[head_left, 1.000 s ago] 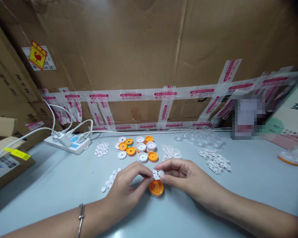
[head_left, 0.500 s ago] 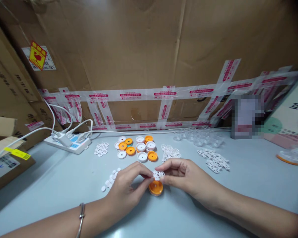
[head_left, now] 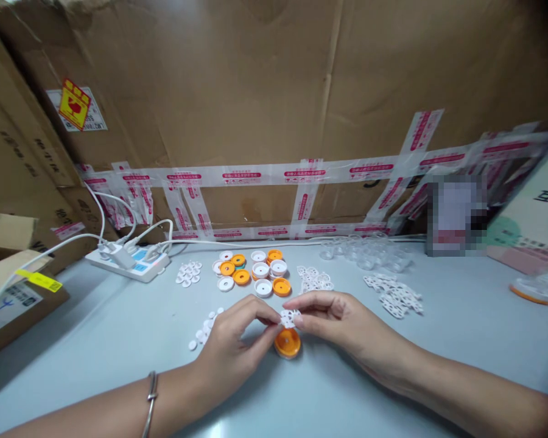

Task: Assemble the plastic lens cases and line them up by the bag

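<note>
Between my two hands is a small white openwork plastic piece (head_left: 289, 318). My left hand (head_left: 242, 334) pinches its left edge between thumb and fingertips. From the other side, my right hand (head_left: 333, 316) grips it with thumb and bent fingers. Just below the piece, an orange round cup (head_left: 287, 344) sits on the table with its hollow side up and a clear rim at its base. Small white discs (head_left: 203, 330) lie beside my left hand, partly hidden by it.
Orange cups (head_left: 282, 286) and white cups (head_left: 262, 288) stand in the middle. White openwork parts (head_left: 397, 295) and clear domes (head_left: 369, 252) lie to the right. A power strip (head_left: 139, 266) with cables is at left, before a large cardboard box (head_left: 256, 91).
My right fingers have shifted slightly left over the white piece, closing in on it. The piece is a little higher above the orange cup. The view has shifted slightly.
</note>
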{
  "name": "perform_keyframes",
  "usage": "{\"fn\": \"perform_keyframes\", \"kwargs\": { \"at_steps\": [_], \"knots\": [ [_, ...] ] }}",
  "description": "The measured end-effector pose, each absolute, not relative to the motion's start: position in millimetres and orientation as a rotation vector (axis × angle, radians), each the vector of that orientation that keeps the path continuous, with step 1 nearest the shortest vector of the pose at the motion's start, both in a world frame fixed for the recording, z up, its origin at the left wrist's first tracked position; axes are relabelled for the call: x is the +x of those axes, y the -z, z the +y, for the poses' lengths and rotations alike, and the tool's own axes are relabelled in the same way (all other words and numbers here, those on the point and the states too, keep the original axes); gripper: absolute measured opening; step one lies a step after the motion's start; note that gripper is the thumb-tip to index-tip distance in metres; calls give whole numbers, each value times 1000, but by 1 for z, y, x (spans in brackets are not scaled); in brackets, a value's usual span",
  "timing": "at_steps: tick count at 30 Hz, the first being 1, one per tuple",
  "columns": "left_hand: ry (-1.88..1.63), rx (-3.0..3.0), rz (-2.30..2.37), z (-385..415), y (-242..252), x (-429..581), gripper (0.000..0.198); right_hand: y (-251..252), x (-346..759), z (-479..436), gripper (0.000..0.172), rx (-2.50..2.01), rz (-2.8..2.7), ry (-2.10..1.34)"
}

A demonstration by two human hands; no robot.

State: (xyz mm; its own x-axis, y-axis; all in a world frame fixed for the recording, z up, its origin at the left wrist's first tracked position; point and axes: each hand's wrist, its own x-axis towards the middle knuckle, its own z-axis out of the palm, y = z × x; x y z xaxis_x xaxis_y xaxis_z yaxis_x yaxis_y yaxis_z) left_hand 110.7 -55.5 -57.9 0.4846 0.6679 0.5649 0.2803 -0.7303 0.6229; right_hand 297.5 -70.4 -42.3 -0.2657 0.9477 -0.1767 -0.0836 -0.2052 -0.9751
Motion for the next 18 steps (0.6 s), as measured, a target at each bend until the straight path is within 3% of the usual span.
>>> {"fn": "perform_keyframes", "kwargs": {
  "at_steps": [6,13,18],
  "knots": [
    [-1108,2278,814,-55,58,110,7,45,300,-68,34,-1115,-1179,-1537],
    [-840,2354,973,-60,55,110,39,49,306,-58,25,-1185,-1290,-1326],
    [-670,2327,1038,-59,59,112,33,46,302,-63,23,-1171,-1424,-1298]
  ]
}}
